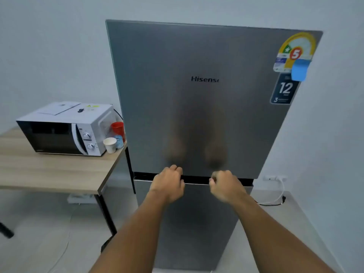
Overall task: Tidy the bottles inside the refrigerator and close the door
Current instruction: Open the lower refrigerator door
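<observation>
A tall grey refrigerator [206,115] stands straight ahead with both doors closed, so no bottles show. Its upper door [197,56] ends at a dark gap [197,177] above the lower door [197,223]. My left hand [169,184] is curled at that gap, fingers hooked under the upper door's bottom edge. My right hand [224,186] is curled the same way a little to the right, slightly blurred. Both hands are reflected in the door above them.
A wooden table [49,170] stands to the left, close to the fridge side, carrying a white microwave [67,129], a red cup [118,129] and a white paper cup [110,144]. A white cable and wall socket [275,179] lie to the right by the wall.
</observation>
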`<state>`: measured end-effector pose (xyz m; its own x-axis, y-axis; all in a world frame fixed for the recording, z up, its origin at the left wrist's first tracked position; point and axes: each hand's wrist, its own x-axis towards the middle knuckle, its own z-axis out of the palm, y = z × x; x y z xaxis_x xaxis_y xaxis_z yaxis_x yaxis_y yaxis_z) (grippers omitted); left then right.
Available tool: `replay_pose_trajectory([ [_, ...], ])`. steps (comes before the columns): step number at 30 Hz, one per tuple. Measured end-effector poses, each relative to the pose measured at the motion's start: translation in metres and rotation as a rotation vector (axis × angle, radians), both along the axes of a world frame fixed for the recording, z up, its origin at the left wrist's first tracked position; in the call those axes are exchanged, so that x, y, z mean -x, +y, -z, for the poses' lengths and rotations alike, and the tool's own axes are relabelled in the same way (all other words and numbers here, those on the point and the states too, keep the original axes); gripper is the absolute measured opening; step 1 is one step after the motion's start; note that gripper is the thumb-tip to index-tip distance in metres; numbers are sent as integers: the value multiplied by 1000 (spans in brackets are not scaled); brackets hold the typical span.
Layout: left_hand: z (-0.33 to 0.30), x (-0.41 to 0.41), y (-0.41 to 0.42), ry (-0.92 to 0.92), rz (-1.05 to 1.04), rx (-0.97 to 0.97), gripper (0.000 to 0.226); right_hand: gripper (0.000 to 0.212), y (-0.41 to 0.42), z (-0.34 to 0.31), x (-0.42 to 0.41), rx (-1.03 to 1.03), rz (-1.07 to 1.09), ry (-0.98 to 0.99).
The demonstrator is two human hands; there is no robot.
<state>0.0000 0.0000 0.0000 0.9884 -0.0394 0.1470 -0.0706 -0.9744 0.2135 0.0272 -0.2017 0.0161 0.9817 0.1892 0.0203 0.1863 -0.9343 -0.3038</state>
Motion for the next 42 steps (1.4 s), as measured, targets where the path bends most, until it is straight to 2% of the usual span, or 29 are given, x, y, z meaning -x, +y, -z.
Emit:
replay_pose_trajectory([
  [3, 23, -3, 12, 118, -11, 5, 43, 31, 9, 28, -3, 17, -15, 66],
  [6, 45, -6, 24, 196, -39, 20, 54, 43, 22, 55, -3, 21, -49, 84],
  [9, 61, -13, 30, 177, -72, 72, 61, 52, 29, 72, -8, 0, 4, -17],
  [13, 57, -20, 26, 93, -249, 325, 69, 58, 42, 86, -16, -67, 124, -76],
  [15, 49, -21, 23, 47, -318, 267, 71, 62, 52, 89, -20, -141, 206, -87],
  [22, 41, -18, 27, -16, -312, 143, 68, 57, 58, 91, -25, -126, 261, -93],
  [30, 36, -22, 36, 79, -235, 70, 73, 56, 61, 86, -20, -124, 268, -60],
  [34, 26, -22, 42, 139, -214, 134, 69, 48, 59, 86, -18, -169, 308, -22],
  [38, 25, -16, 51, 160, -144, 165, 52, 36, 53, 94, 4, -226, 343, -38],
  [42, 27, -7, 47, 353, -109, 271, 44, 27, 49, 102, 33, -359, 368, -6],
])
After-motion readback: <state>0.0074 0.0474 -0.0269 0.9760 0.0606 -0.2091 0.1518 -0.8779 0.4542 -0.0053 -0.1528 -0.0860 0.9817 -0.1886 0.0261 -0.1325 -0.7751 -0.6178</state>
